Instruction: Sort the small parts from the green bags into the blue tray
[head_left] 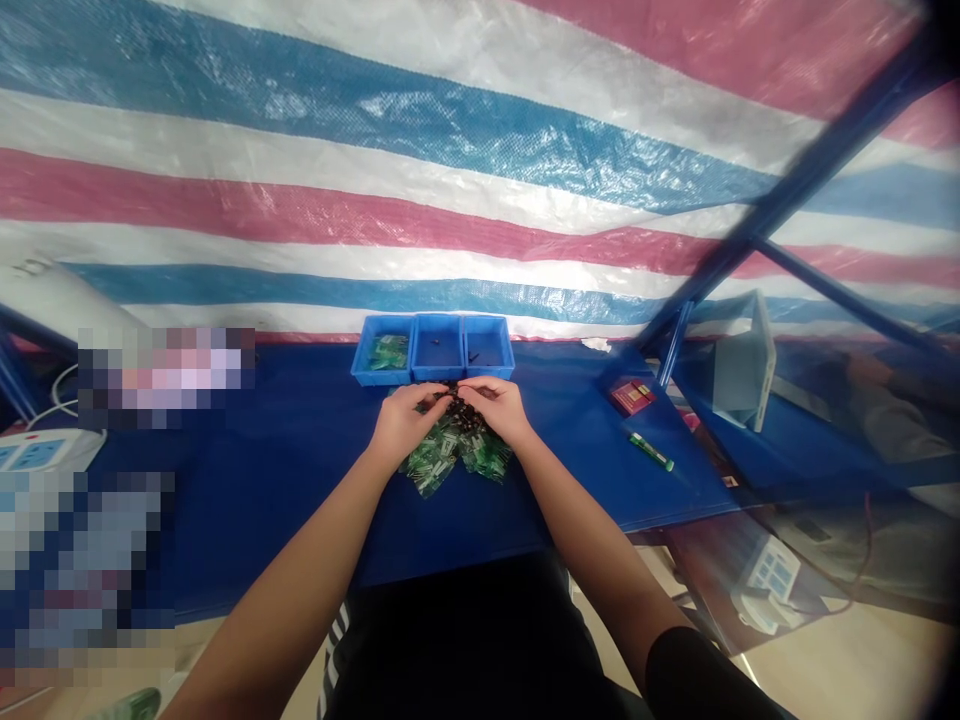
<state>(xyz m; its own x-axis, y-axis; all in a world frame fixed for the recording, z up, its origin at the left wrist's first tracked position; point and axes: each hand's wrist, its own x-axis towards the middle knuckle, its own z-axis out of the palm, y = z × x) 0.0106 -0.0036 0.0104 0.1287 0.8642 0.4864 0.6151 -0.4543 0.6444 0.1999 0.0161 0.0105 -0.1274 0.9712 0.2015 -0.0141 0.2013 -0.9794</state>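
Note:
My left hand [403, 417] and my right hand [496, 407] meet over a heap of small green circuit boards [448, 455] on the blue table [262, 460]. Both hands are closed in a pinch on small dark parts at the top of the heap [452, 402]; what exactly the fingers grip is too small to name. Just beyond the hands stand three joined blue bins [433, 348]: the left bin holds green boards [388, 352], the middle and right bins hold a few dark bits.
A red box [631, 396] and a green lighter-like stick [650, 452] lie right of the hands. A white power strip [41, 452] sits at the far left. A grey stand [742, 360] and blue frame bars [787, 200] rise at the right. A striped tarp hangs behind.

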